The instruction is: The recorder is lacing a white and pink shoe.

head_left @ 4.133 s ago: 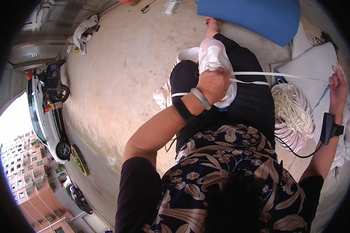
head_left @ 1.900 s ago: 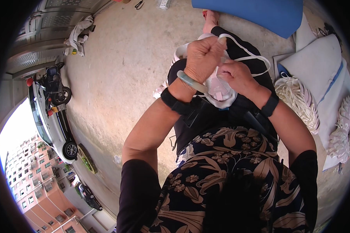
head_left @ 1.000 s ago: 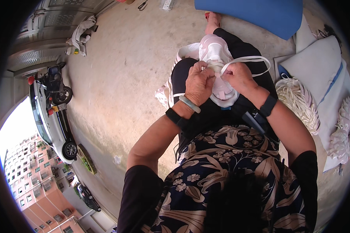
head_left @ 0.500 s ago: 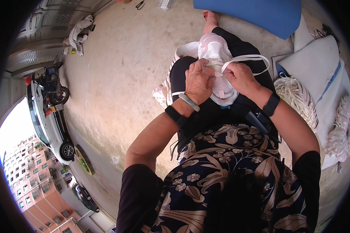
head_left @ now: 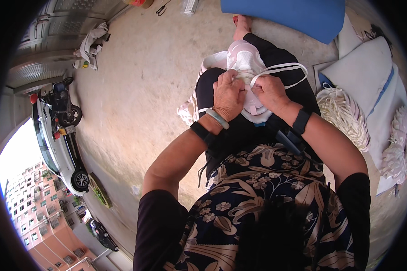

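A pale pink and white sneaker [head_left: 245, 58] rests on my lap, its toe pointing away from me. A white shoelace [head_left: 298, 66] loops out to the right from its eyelets. My right hand [head_left: 270, 92] pinches the lace at the right side of the tongue. On the left side of the lacing, my left hand [head_left: 229, 95] has its fingers closed against the shoe; whatever lies between them is hidden. Another pale shoe or bundle of laced uppers [head_left: 212, 59] lies by my left knee, partly behind my leg.
A bundle of cream laces [head_left: 343, 115] lies on white sheeting [head_left: 362, 67] to the right, with a pile of white pieces [head_left: 395, 144] beyond it. A blue mat [head_left: 285, 16] is ahead. Scissors [head_left: 162, 9] lie on the floor. A motorcycle [head_left: 67, 104] and a white car [head_left: 61, 149] stand left.
Both hands stay at the lacing with only slight finger movement. The right hand has drawn in a little toward the tongue. The whole view has shifted slightly.
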